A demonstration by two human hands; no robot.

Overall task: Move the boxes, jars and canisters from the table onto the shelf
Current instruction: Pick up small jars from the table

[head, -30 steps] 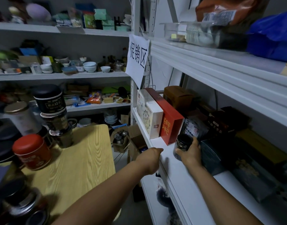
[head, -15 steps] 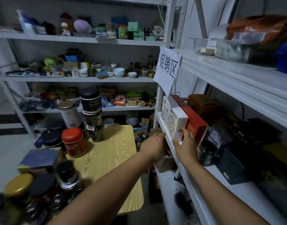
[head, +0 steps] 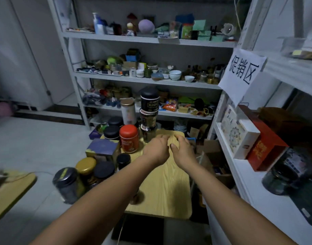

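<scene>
My left hand (head: 156, 149) and my right hand (head: 182, 151) hover side by side above the small wooden table (head: 167, 188), both empty with loosely curled fingers. Just beyond my left hand rises a stack of three canisters (head: 149, 117), topped by a black one. A red canister (head: 129, 138) stands to its left, with a purple box (head: 103, 149) and several dark and gold-lidded jars (head: 86, 165) nearer me. On the white shelf (head: 254, 191) at right stand a white box (head: 239, 137), a red box (head: 264, 144) and a dark jar (head: 278, 179).
A tall white rack (head: 151, 80) behind the table is crowded with cups, bowls and packets. A paper sign (head: 243, 73) hangs from the right shelf post. Cardboard boxes (head: 208, 147) sit on the floor between table and shelf. Another wooden surface (head: 8, 191) is at far left.
My right hand let go of the dark jar on the shelf. Both hands swung left from the shelf to above the table, and my view turned that way.
</scene>
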